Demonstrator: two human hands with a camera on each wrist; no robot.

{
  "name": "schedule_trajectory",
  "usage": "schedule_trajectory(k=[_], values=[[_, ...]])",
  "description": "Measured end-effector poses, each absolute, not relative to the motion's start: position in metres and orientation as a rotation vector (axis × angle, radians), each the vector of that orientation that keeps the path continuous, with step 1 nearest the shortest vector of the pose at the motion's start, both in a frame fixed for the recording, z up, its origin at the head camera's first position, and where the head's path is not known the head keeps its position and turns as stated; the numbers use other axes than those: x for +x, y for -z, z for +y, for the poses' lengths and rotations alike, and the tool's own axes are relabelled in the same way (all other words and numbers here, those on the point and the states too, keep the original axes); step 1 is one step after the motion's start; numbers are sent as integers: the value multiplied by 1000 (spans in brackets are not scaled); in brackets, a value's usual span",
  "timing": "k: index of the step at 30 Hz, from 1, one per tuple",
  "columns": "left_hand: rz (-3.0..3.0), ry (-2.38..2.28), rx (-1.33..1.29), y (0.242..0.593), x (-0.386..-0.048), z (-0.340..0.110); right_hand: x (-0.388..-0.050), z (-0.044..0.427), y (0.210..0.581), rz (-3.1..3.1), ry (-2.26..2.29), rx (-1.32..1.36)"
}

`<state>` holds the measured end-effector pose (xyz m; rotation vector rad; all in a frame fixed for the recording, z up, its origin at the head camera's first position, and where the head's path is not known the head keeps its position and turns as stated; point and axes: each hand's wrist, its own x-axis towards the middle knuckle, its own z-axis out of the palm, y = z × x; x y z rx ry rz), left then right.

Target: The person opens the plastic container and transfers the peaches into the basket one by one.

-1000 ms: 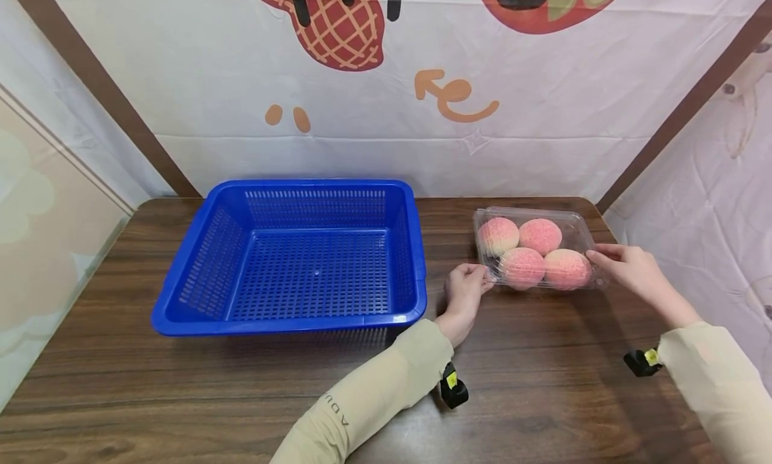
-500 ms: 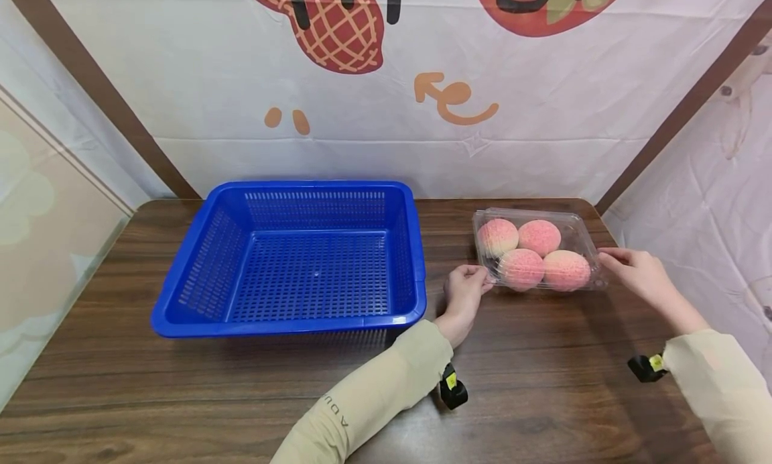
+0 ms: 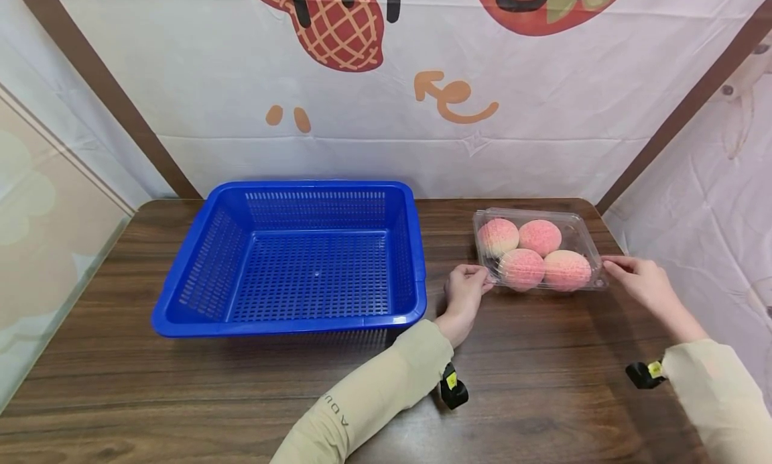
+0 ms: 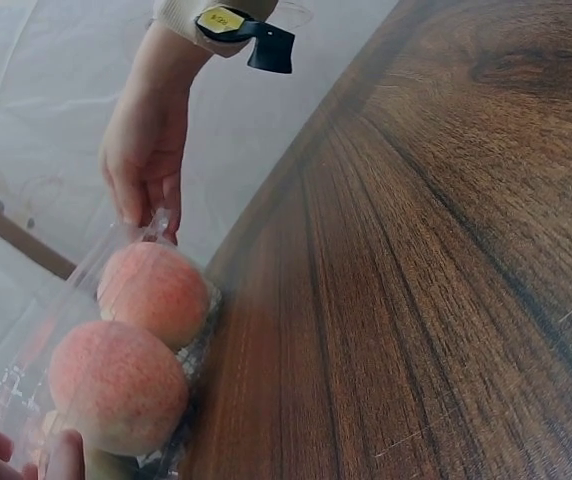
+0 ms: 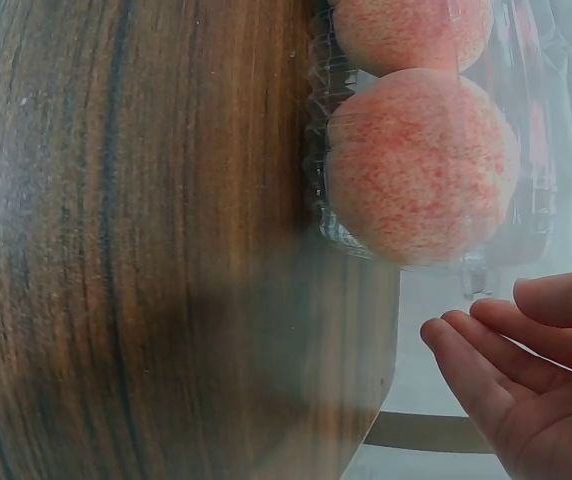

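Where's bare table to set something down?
Free: table fronting the clear box, between left sleeve and right sleeve; also fronting blue basket, left of left sleeve. Crowded: front of the box-basket gap, at the left hand.

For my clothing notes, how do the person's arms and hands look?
The left sleeve and right sleeve are pale beige; the left carries dark lettering. On each wrist sits a black camera with a yellow label. The left hand and right hand are gloveless.

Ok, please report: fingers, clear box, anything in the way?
Left fingers pinch the clear box; right fingers open beside its right end. Four peaches inside. Blue basket apart, leftward; no obstruction seen.
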<state>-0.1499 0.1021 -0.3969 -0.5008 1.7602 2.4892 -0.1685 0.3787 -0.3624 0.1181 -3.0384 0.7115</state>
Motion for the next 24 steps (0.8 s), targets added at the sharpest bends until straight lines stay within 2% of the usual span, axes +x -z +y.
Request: schedule_trajectory(k=[24], values=[[1646,-2551,-524,397,-151,103,-170,384,373,-3067,-876,14]])
